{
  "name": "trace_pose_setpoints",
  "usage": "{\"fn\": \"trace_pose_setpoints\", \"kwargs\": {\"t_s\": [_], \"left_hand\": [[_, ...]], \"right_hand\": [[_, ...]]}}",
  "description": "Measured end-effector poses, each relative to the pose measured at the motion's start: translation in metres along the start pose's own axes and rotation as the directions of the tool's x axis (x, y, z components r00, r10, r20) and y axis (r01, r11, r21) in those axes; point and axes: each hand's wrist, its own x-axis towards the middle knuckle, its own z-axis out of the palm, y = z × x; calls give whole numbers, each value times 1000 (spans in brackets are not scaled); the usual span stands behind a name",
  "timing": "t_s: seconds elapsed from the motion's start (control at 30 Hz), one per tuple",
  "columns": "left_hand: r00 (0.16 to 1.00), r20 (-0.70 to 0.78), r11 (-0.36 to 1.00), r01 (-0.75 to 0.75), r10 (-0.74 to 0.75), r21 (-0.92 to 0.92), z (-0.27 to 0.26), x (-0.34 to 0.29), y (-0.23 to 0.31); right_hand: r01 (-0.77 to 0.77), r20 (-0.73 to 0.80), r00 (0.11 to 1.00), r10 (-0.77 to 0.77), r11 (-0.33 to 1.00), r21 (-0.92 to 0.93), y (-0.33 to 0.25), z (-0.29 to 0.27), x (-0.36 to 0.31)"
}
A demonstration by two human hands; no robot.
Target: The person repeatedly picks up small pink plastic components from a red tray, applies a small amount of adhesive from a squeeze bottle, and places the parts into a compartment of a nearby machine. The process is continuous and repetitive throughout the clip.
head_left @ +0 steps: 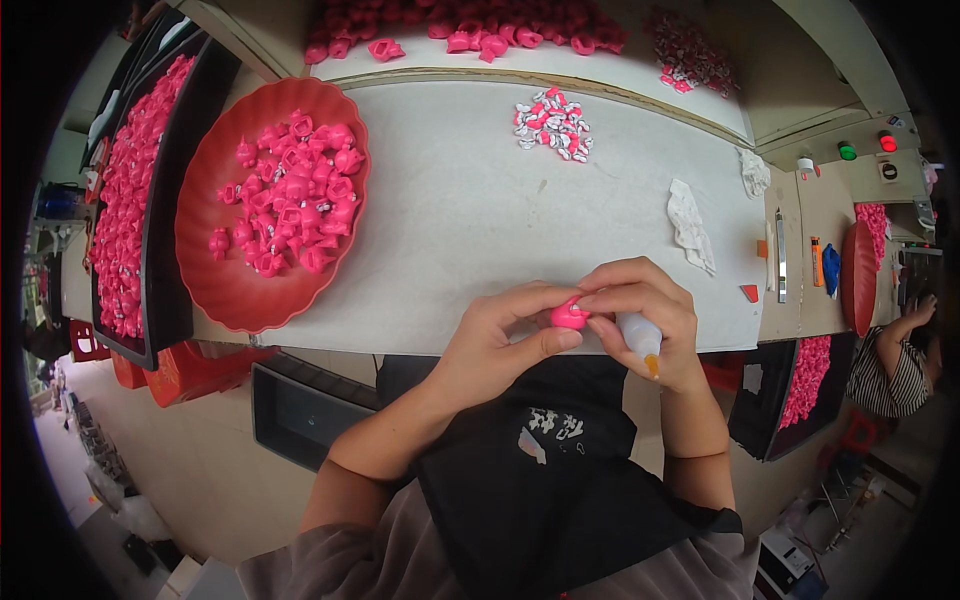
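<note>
Close to the table's front edge, my left hand (490,345) pinches a small pink plastic figure part (569,314) between thumb and fingers. The thumb and fingertips of my right hand (655,300) meet the same part from the other side. Tucked in my right palm is a white squeeze bottle (638,330) with an amber nozzle pointing down toward me. A small pile of white-and-pink pieces (553,125) lies farther back on the white table sheet (450,200). To the left, a red scalloped tray (205,235) holds many pink parts.
A black bin (165,215) heaped with pink parts stands at the far left. More pink parts (480,35) lie on the ledge behind. Crumpled white tissue (690,228) rests on the right. Beyond it are a blade-like metal tool (781,255) and an orange cutter (817,262). Another person (895,365) sits far right.
</note>
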Motion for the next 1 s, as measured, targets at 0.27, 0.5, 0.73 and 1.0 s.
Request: {"fn": "trace_pose_setpoints", "kwargs": {"t_s": [0.27,0.5,0.73,1.0], "left_hand": [[993,73,967,110,-95,-229,2,-1,2],[985,97,938,165,-142,-305,8,-3,3],[988,105,922,146,-116,-358,9,-6,0],[994,75,915,98,-74,-392,8,-14,-1]], "right_hand": [[92,51,995,-87,991,-99,-2,0,2],[173,167,972,-164,984,-37,6,-8,-2],[171,229,960,-158,985,-36,4,-8,0],[172,268,950,-160,985,-18,4,-4,2]]}}
